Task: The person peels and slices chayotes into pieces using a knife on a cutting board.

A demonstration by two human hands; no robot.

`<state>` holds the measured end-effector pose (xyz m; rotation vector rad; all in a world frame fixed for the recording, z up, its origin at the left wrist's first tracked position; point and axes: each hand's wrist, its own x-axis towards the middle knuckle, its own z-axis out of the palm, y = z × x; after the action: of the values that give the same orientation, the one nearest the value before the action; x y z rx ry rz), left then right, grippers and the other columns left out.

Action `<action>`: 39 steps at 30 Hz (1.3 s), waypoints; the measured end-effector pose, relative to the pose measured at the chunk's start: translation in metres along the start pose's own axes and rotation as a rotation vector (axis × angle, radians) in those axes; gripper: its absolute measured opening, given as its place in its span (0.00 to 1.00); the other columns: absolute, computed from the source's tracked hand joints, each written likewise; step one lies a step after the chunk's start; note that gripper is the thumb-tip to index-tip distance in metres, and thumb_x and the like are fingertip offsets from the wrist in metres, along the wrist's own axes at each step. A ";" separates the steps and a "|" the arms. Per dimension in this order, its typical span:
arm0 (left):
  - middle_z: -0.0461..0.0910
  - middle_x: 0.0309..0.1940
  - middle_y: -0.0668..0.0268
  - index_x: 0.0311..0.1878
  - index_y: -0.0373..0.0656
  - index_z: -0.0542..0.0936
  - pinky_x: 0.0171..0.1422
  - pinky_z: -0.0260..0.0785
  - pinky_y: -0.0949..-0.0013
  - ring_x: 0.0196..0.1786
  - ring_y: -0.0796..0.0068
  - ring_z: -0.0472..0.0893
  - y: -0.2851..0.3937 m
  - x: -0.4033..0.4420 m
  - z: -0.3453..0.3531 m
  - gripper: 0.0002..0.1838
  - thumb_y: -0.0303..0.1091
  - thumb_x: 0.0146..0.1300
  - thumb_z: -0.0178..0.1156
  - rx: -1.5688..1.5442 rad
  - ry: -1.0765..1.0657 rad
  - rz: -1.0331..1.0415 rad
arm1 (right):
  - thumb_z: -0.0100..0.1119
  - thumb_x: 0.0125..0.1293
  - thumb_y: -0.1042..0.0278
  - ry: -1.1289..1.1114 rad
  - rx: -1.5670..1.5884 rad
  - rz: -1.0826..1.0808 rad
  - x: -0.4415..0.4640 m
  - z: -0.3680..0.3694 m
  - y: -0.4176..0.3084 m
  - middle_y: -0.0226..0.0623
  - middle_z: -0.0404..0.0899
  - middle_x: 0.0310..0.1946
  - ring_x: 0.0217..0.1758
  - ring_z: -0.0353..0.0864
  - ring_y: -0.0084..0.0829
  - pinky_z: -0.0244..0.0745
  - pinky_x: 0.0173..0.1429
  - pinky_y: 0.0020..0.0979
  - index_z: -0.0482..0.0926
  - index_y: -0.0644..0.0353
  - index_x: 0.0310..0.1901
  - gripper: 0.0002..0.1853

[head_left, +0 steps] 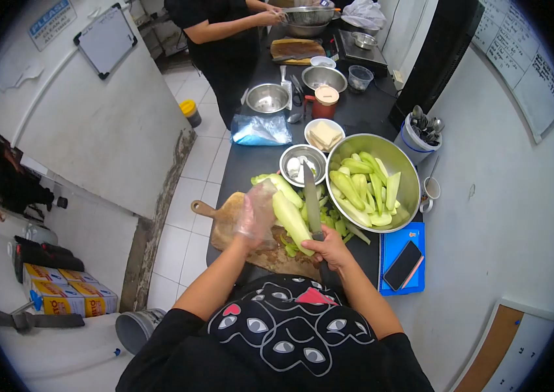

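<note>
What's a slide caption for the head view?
Gloved left hand at a pale-green vegetable, right hand gripping a knife, metal bowl of vegetable pieces alongside.

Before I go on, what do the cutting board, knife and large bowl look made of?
Cutting board: wood, by its brown, mottled surface; looks matt.
Knife: smooth grey blade, probably steel; dark handle, perhaps plastic.
Large bowl: likely stainless steel, polished, from its metallic sheen and bright rim.

Head-worn view, forward and down
</note>
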<state>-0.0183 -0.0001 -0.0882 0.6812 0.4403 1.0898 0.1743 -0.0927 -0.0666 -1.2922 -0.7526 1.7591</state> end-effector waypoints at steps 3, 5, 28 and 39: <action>0.67 0.60 0.62 0.68 0.54 0.57 0.61 0.65 0.59 0.57 0.63 0.70 0.002 -0.007 0.040 0.32 0.61 0.66 0.41 -0.091 0.080 -0.048 | 0.68 0.53 0.69 -0.016 -0.042 -0.018 0.002 0.015 -0.002 0.27 0.77 0.28 0.17 0.67 0.15 0.59 0.17 0.19 0.69 0.58 0.61 0.32; 0.69 0.56 0.60 0.66 0.52 0.59 0.59 0.67 0.58 0.53 0.64 0.72 -0.015 0.001 0.016 0.30 0.59 0.67 0.42 -0.181 0.114 -0.085 | 0.64 0.57 0.70 0.036 -0.152 -0.078 -0.004 0.032 -0.013 0.27 0.75 0.24 0.13 0.62 0.15 0.59 0.16 0.20 0.70 0.59 0.59 0.27; 0.72 0.53 0.54 0.55 0.39 0.70 0.64 0.63 0.44 0.59 0.50 0.71 0.025 0.024 -0.016 0.18 0.38 0.65 0.49 -0.610 -0.054 -0.234 | 0.52 0.61 0.40 0.123 -1.155 -0.320 -0.046 0.021 -0.025 0.47 0.80 0.26 0.34 0.81 0.49 0.76 0.39 0.44 0.75 0.35 0.56 0.23; 0.75 0.45 0.51 0.53 0.39 0.70 0.57 0.68 0.42 0.49 0.46 0.76 0.019 0.016 -0.007 0.20 0.44 0.66 0.47 -0.407 0.243 -0.242 | 0.55 0.60 0.42 0.197 -1.064 -0.339 -0.029 0.018 -0.009 0.45 0.80 0.23 0.28 0.80 0.46 0.75 0.35 0.41 0.75 0.35 0.55 0.22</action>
<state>-0.0284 0.0219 -0.0802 0.1324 0.4762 0.9939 0.1637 -0.1134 -0.0400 -1.8026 -1.7867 0.8968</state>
